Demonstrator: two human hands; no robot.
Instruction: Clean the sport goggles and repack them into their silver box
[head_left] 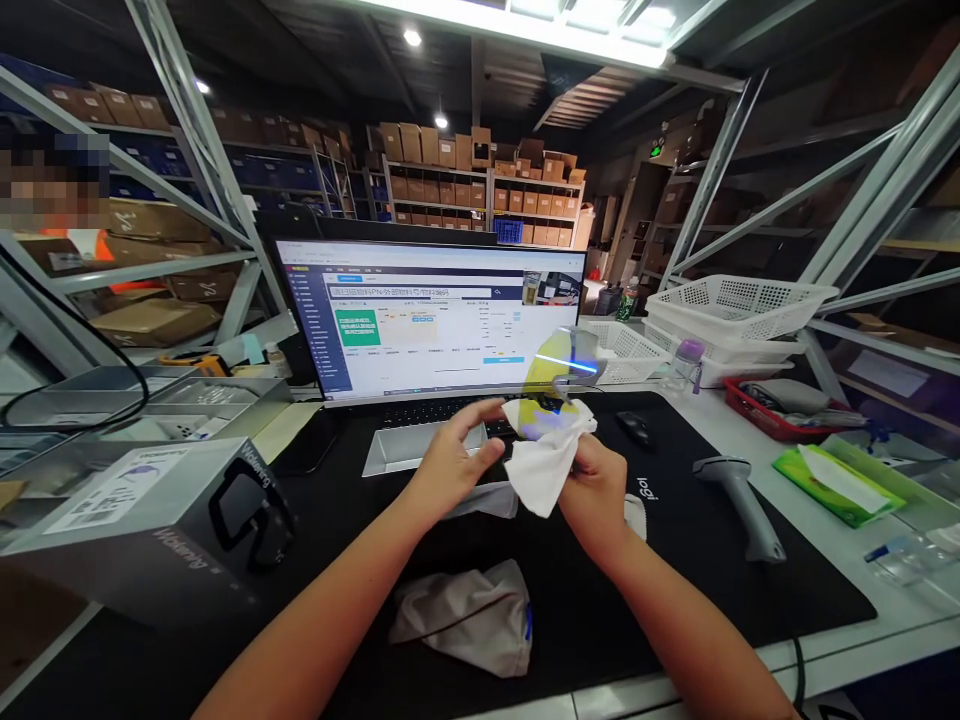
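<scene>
My right hand (600,490) is closed on a white wipe (541,470), bunched against the lower part of a curved, yellow-tinted lens (564,362) that reflects a blue-white streak. Where the fingers meet the lens is hidden behind the wipe. To its left, my left hand (454,455) holds nothing, thumb and fingers apart, near the edge of the wipe. A grey cloth pouch (472,612) lies on the black desk mat below my hands. Behind my left hand sits a shallow white tray (401,452), with a clear plastic piece (484,500) nearer to me.
A monitor (420,330) stands behind a keyboard (420,408). At left is a grey box (150,530) picturing eyewear. At right are a mouse (634,430), barcode scanner (742,505), green tissue pack (836,482), red basket (787,425) and white baskets (735,305). A person (56,200) is far left.
</scene>
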